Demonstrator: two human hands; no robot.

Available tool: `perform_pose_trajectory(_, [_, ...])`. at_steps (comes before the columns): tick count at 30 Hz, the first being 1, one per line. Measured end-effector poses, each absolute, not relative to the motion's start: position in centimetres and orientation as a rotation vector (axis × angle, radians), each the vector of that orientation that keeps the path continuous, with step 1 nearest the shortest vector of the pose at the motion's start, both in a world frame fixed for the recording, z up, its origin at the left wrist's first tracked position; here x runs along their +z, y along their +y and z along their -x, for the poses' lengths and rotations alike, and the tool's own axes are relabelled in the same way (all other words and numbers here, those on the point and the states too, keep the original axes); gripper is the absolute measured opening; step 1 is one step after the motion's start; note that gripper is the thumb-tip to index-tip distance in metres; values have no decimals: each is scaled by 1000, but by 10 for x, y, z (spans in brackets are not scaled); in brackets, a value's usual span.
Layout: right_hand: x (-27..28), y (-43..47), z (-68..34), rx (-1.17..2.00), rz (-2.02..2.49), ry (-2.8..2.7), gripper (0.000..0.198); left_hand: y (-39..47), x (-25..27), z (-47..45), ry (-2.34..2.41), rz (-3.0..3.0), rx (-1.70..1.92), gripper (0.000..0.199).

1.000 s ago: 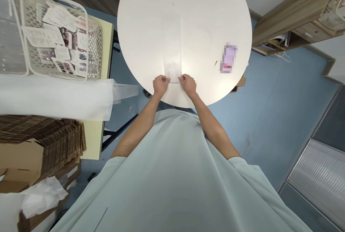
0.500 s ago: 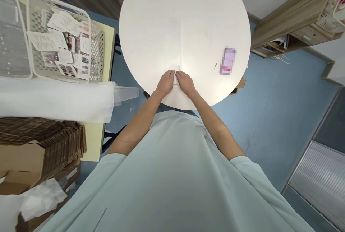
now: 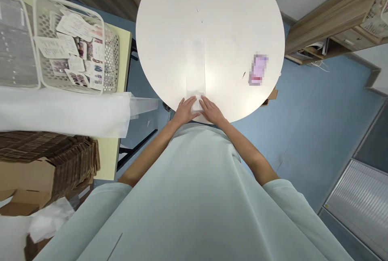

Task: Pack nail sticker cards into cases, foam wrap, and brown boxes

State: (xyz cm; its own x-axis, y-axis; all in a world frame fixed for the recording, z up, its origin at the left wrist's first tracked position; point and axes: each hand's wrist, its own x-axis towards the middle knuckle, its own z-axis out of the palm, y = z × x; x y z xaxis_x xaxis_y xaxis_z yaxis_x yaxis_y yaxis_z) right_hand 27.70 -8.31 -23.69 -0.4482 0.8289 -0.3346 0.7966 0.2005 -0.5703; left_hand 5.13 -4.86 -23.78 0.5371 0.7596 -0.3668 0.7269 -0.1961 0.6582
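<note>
Fingers [image 3: 190, 100] outstretched — left hand [image 3: 183, 111] and right hand [image 3: 213, 112] touch a whitish bundle [image 3: 197, 105], a flat translucent strip [image 3: 195, 67] beyond.

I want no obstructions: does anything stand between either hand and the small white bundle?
Nothing visible does: the left hand and right hand sit against the white bundle. The blurred purple item lies apart, to the right on the round table.
</note>
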Motion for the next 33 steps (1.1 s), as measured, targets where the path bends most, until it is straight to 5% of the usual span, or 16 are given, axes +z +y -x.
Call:
perform_pose_trajectory(13, [-240, -48, -275, 1153, 1851, -1876, 41, -17, -239, -59, 1612, -1554, 214, 30])
perform_pose_trajectory(21, [-246, -19, -266, 1223, 2073, -1564, 15, 6, -244, -77, 1781, -1539, 71, 27])
perform_pose_trajectory(24, [-244, -9, -263, 1180, 2168, -1534, 34, 11, -244, -81, 1837, -1539, 90, 25])
perform_pose_trajectory(27, [-240, 2, -261, 1034, 2124, -1738, 55, 15, -247, -83, 1795, -1661, 196, 52])
perform_pose_trajectory(33, [-234, 18, -265, 1120, 1863, -2208, 58, 31, -258, -73, 1342, -1891, 180, 55])
